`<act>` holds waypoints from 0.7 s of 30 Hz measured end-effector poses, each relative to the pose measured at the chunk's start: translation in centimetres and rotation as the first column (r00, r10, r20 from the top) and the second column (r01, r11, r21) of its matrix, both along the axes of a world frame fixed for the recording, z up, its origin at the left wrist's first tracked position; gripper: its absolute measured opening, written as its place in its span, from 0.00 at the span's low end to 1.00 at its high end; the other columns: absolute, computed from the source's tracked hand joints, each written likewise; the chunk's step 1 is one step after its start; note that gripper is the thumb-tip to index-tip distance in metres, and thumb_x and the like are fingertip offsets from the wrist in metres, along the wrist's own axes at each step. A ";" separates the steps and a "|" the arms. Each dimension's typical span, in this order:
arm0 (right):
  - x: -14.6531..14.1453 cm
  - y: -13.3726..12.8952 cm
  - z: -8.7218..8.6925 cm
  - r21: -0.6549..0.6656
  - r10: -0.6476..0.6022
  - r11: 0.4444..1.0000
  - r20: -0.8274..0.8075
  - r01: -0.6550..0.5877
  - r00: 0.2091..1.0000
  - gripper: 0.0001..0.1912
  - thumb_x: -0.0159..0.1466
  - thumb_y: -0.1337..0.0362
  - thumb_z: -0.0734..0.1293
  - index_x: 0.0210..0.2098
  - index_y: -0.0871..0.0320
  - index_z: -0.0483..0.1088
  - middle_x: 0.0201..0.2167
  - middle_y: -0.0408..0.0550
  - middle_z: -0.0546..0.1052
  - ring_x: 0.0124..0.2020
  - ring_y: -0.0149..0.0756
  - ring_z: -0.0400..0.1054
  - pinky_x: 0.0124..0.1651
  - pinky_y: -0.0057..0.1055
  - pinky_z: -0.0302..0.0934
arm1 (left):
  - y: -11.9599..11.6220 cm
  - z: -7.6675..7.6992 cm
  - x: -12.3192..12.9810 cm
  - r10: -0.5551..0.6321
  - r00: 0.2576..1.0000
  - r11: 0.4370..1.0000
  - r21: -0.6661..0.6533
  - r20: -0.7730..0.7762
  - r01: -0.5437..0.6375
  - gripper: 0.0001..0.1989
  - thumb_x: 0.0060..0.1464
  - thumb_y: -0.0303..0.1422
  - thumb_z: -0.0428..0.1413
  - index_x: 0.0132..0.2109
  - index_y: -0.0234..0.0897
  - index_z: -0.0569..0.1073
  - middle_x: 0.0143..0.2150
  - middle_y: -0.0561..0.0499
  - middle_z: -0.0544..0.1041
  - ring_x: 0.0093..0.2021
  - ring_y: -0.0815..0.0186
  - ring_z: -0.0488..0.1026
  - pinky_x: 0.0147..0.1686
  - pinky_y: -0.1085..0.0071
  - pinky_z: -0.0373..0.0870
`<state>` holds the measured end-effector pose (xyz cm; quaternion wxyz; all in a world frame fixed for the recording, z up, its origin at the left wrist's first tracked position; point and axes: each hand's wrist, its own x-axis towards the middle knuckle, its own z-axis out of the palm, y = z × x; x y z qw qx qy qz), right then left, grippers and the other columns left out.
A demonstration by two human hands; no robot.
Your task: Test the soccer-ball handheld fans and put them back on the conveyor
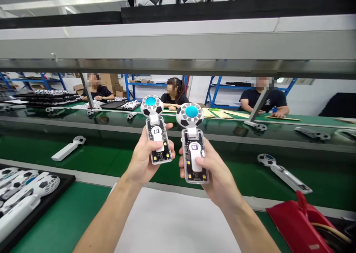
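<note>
My left hand is closed around a handheld device with a round soccer-ball head and a clear-faced handle showing a dark circuit board. Its thumb presses on the white strip of the handle. Just to the right, my right hand grips a second soccer-ball-headed device of the same kind, thumb also on the white strip. Both are held upright side by side, their heads apart, with turquoise discs facing me. Below them lies a white sheet on the bench.
A black tray of similar devices is at lower left. On the green belt lie a white device and another one. A red pouch sits at lower right. An overhead shelf spans the top. Several people sit opposite.
</note>
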<state>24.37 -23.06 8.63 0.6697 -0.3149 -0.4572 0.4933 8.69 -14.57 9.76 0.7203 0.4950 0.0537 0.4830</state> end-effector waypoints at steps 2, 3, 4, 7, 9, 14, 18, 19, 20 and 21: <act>0.7 -0.2 0.1 0.021 -0.016 1.000 0.050 0.015 0.999 0.29 0.58 0.66 0.71 0.57 0.50 0.63 0.40 0.45 0.76 0.34 0.36 0.74 0.32 0.30 0.72 | -0.1 -0.1 -0.2 -0.053 0.998 0.998 0.031 -0.036 0.054 0.24 0.54 0.28 0.59 0.58 0.40 0.68 0.38 0.49 0.78 0.33 0.66 0.75 0.34 0.70 0.74; 1.0 -0.3 0.2 0.023 -0.019 1.000 0.082 0.017 0.996 0.29 0.57 0.67 0.71 0.57 0.51 0.63 0.40 0.46 0.76 0.34 0.36 0.75 0.34 0.30 0.72 | -0.1 -0.1 -0.3 -0.069 0.996 0.996 0.046 -0.053 0.072 0.25 0.53 0.27 0.60 0.58 0.40 0.68 0.36 0.50 0.78 0.33 0.66 0.75 0.35 0.69 0.74; 1.3 -0.3 0.2 0.029 -0.022 0.999 0.110 0.019 0.994 0.29 0.58 0.68 0.70 0.58 0.51 0.62 0.40 0.46 0.76 0.34 0.36 0.75 0.34 0.30 0.72 | -0.2 0.0 -0.4 -0.078 0.995 0.995 0.060 -0.069 0.082 0.26 0.52 0.27 0.61 0.58 0.40 0.67 0.35 0.50 0.78 0.34 0.65 0.75 0.36 0.69 0.74; 2.0 -0.4 0.3 0.050 -0.018 0.999 0.160 0.010 0.987 0.34 0.59 0.68 0.70 0.63 0.50 0.58 0.41 0.47 0.77 0.34 0.36 0.75 0.34 0.30 0.70 | -0.4 0.1 -0.6 -0.050 0.994 0.992 0.107 -0.100 0.060 0.28 0.50 0.26 0.62 0.58 0.41 0.66 0.35 0.50 0.78 0.33 0.65 0.76 0.35 0.69 0.73; 2.1 -0.4 0.4 0.064 -0.012 0.998 0.176 0.001 0.984 0.40 0.59 0.68 0.70 0.67 0.49 0.52 0.40 0.47 0.77 0.32 0.34 0.74 0.33 0.29 0.69 | -0.6 0.2 -0.5 -0.022 0.993 0.990 0.137 -0.113 0.037 0.28 0.50 0.26 0.62 0.58 0.41 0.65 0.35 0.51 0.78 0.32 0.65 0.76 0.34 0.70 0.73; 1.7 -0.3 0.4 0.049 -0.020 0.999 0.197 0.011 0.980 0.45 0.59 0.66 0.72 0.70 0.51 0.47 0.39 0.46 0.77 0.32 0.34 0.72 0.33 0.28 0.68 | -0.9 0.3 -0.7 -0.026 0.994 0.986 0.162 -0.109 0.043 0.29 0.50 0.25 0.62 0.58 0.42 0.64 0.35 0.51 0.78 0.31 0.65 0.76 0.33 0.69 0.73; 1.5 0.0 0.4 0.055 -0.038 0.998 0.188 0.029 0.981 0.44 0.61 0.62 0.72 0.70 0.52 0.47 0.38 0.47 0.78 0.31 0.34 0.73 0.33 0.28 0.68 | -0.7 0.2 -0.7 -0.112 0.989 0.979 0.159 -0.098 0.127 0.26 0.54 0.31 0.61 0.59 0.41 0.65 0.36 0.49 0.78 0.33 0.65 0.76 0.35 0.69 0.73; 1.5 0.1 0.4 0.046 -0.047 0.998 0.183 0.039 0.982 0.43 0.61 0.61 0.71 0.70 0.52 0.48 0.37 0.47 0.78 0.31 0.34 0.72 0.31 0.28 0.68 | -0.7 0.1 -0.6 -0.131 0.987 0.978 0.154 -0.092 0.144 0.24 0.56 0.32 0.60 0.59 0.41 0.66 0.36 0.49 0.78 0.32 0.65 0.76 0.34 0.69 0.73; 1.5 0.1 0.4 0.037 -0.057 0.998 0.179 0.051 0.982 0.42 0.61 0.61 0.71 0.69 0.53 0.49 0.36 0.47 0.78 0.29 0.34 0.72 0.30 0.28 0.67 | -0.6 0.0 -0.5 -0.143 0.986 0.977 0.148 -0.083 0.154 0.22 0.58 0.32 0.59 0.58 0.40 0.67 0.35 0.48 0.78 0.32 0.65 0.76 0.34 0.69 0.73; 1.5 0.2 0.4 0.031 -0.066 0.998 0.177 0.061 0.982 0.41 0.61 0.61 0.70 0.69 0.53 0.50 0.35 0.47 0.78 0.29 0.34 0.72 0.28 0.28 0.66 | -0.6 -0.1 -0.4 -0.148 0.986 0.977 0.143 -0.078 0.158 0.20 0.59 0.32 0.58 0.58 0.40 0.67 0.35 0.48 0.78 0.32 0.65 0.76 0.33 0.68 0.73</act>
